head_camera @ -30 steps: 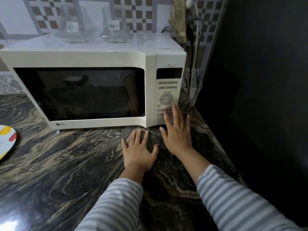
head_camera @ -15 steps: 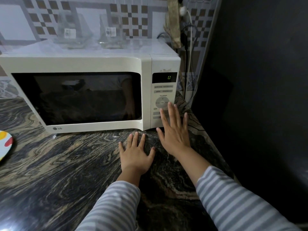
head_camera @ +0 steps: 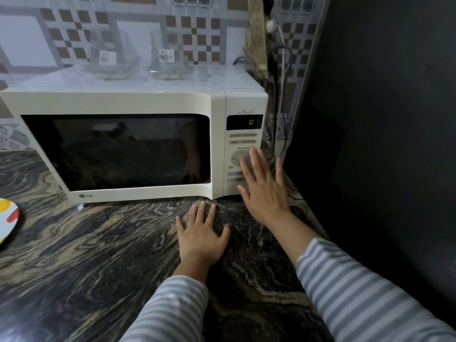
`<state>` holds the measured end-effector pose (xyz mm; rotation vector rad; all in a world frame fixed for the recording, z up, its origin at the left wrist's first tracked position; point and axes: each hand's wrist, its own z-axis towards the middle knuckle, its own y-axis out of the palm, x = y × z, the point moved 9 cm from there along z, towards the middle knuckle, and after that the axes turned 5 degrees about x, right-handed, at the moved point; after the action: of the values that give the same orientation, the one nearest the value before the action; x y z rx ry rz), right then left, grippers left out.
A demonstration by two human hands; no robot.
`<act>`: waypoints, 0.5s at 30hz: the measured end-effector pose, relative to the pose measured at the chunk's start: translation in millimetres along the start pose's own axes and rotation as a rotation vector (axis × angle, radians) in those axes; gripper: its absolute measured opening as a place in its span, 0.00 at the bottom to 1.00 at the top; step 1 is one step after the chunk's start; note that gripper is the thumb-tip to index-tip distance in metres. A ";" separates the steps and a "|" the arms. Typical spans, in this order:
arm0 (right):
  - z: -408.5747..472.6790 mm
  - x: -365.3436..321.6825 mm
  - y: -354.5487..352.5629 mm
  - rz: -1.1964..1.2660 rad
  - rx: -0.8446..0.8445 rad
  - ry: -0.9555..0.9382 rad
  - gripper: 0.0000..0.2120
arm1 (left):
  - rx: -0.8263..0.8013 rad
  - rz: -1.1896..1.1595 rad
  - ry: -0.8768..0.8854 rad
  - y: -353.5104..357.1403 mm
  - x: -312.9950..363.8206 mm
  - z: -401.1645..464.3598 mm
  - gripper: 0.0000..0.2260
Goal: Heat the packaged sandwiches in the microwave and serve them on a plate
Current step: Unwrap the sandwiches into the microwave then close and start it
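Cream microwave (head_camera: pixel 118 104), door closed, display showing 0; both hands (head_camera: pixel 201 239) flat, fingers spread.

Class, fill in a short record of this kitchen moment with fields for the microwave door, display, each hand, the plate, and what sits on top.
microwave door: microwave shut
display: display lit, reads 0
right hand: right hand open, fingers spread over the control panel
left hand: left hand flat on the countertop
plate: plate at left edge, partly out of view
on top: two clear glass containers
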<state>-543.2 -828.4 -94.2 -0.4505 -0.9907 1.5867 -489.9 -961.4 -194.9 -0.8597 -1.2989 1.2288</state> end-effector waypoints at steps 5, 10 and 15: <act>1.5 -5.1 2.1 -0.037 -0.030 0.026 0.35 | 0.003 0.000 -0.004 0.7 -0.6 0.3 0.32; 1.0 -5.5 1.7 -0.005 -0.034 0.029 0.35 | 0.008 0.006 -0.003 0.3 -0.4 -0.3 0.32; 0.8 -2.8 2.0 0.010 -0.031 0.006 0.34 | 0.008 0.007 -0.001 0.3 -0.4 -0.5 0.32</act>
<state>-544.2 -831.3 -96.0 -0.4823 -1.0113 1.5794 -489.4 -961.7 -195.4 -0.8584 -1.2921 1.2398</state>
